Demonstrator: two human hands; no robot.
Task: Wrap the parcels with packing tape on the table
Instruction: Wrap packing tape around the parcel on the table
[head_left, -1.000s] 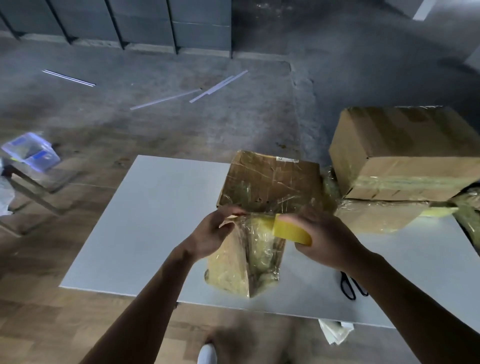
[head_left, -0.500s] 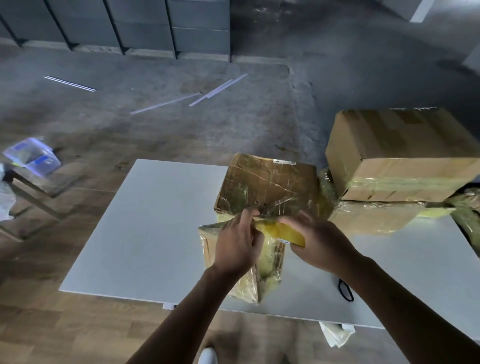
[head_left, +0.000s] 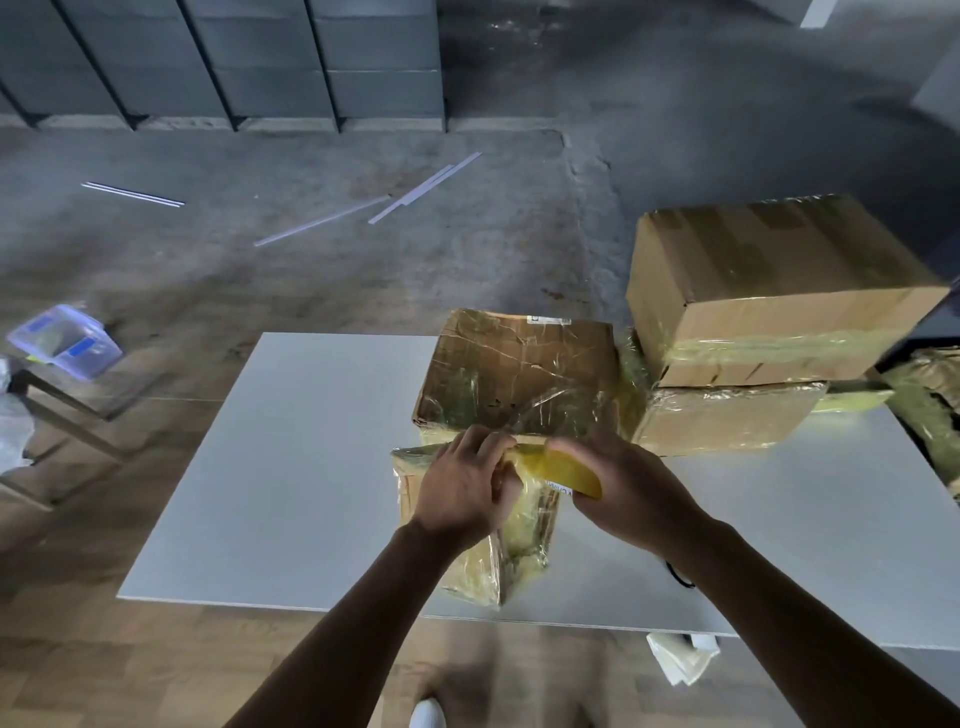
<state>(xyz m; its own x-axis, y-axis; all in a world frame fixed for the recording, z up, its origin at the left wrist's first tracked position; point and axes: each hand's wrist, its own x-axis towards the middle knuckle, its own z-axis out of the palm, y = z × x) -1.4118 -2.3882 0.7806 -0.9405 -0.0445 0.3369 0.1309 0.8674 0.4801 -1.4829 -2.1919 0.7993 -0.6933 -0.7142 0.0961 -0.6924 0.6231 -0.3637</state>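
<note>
A small parcel (head_left: 524, 540) wrapped in shiny yellowish tape stands on the white table (head_left: 291, 467) near its front edge. My left hand (head_left: 465, 493) lies over the parcel's top with its fingers curled on the tape there. My right hand (head_left: 628, 493) grips a yellow roll of packing tape (head_left: 566, 470) held right against the parcel's upper right side. A short stretch of tape runs between the two hands.
A taped brown parcel (head_left: 519, 374) sits just behind. To the right, a large cardboard box (head_left: 769, 291) rests on a flatter wrapped parcel (head_left: 727, 421). Black scissors (head_left: 678, 577) peek out under my right forearm. A clear plastic tub (head_left: 65, 340) sits at far left.
My left hand moved from the parcel's left edge onto its top, towards the roll. The parcel turned a little, and the roll stayed close against it.
</note>
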